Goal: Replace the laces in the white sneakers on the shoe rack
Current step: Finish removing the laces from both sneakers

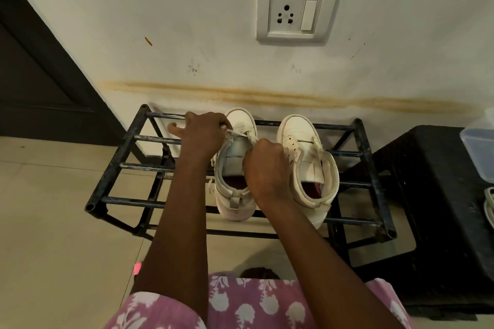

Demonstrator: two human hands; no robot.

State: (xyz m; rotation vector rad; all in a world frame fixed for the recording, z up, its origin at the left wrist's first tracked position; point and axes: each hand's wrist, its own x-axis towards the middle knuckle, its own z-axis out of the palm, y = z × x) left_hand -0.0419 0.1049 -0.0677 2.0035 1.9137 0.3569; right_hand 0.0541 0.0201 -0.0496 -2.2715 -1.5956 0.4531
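Two white high-top sneakers stand side by side, toes to the wall, on the top bars of a black metal shoe rack [112,168]. The right sneaker [307,168] has bare eyelets and no lace showing. Over the left sneaker [235,195], a thin white lace [239,134] runs taut across the lowest eyelets near the toe. My left hand [203,132] pinches the lace's left end, with one finger sticking out to the left. My right hand [267,165] is curled over the shoe's tongue and grips the lace's other end; its fingertips are hidden.
A black stool [438,222] stands right of the rack, carrying a clear plastic box [478,152] and a white object at the frame edge. A wall socket [296,12] sits above the rack. A dark door frame [53,75] is at the left. Beige floor tiles lie below.
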